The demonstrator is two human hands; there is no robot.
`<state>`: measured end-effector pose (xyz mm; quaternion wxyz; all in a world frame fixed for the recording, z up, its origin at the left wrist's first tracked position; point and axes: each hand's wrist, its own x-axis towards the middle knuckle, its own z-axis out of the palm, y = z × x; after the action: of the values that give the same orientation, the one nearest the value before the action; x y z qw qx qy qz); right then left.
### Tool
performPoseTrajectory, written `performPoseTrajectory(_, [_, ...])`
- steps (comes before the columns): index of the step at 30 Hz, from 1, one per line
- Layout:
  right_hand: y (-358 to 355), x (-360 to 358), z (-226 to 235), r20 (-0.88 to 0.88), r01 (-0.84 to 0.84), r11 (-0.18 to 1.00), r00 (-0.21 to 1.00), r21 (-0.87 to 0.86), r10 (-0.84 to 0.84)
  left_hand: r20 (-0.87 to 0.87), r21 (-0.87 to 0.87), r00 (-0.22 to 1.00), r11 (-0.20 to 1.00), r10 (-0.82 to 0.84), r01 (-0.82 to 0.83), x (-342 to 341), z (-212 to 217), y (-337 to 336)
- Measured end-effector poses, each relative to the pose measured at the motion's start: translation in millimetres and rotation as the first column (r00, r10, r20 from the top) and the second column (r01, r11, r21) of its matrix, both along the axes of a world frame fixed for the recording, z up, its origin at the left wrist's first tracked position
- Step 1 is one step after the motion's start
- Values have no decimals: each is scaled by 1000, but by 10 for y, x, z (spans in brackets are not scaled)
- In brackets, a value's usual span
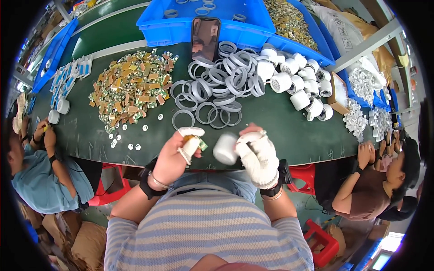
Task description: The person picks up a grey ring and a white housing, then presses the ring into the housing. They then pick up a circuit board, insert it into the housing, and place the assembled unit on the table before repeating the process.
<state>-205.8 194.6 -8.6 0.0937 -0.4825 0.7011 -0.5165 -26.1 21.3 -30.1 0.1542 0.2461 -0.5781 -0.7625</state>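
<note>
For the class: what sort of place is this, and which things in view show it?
Probably an assembly workshop or factory: a pile of small circuit boards, heaped grey rings and clustered white cylindrical parts share one green worktable.

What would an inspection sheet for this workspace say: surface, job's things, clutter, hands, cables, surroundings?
Surface: dark green table, partly covered by heaps.
Job's things: small circuit board; blurred white part; heaps of circuit boards, grey rings and white housings.
Clutter: loose white discs; phone upright before a blue bin.
Hands: left hand holds the small circuit board; right hand, in white knit, holds the blurred white part.
Cables: thin dark strand at right, possibly cable.
Surroundings: people at left and right; red stool at lower right.
</note>
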Motion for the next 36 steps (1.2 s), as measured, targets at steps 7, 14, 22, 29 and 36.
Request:
performPoseTrajectory(7, [-143, 36, 99, 86, -254, 961, 966, 114, 245, -78, -13, 988, 991, -131, 130, 6, -9, 127])
performPoseTrajectory(14, [-171, -15, 179, 184, -297, 942, 946, 154, 268, -7, -183, 959, 943, -284, 278, 102, 129, 64])
performPoseTrajectory(22, [-183, -130, 217, 179, -459, 827, 889, 326, 422, 104, -353, 931, 862, -351, 364, 114, 135, 31])
performPoseTrajectory(29, [-197, -79, 144, 228, -467, 856, 879, 223, 420, 132, -242, 923, 892, -360, 382, 149, 143, 38])
performPoseTrajectory(36, [-179, -64, 137, 124, -432, 885, 901, 173, 416, 99, 32, 931, 936, -352, 351, 155, 118, 30])
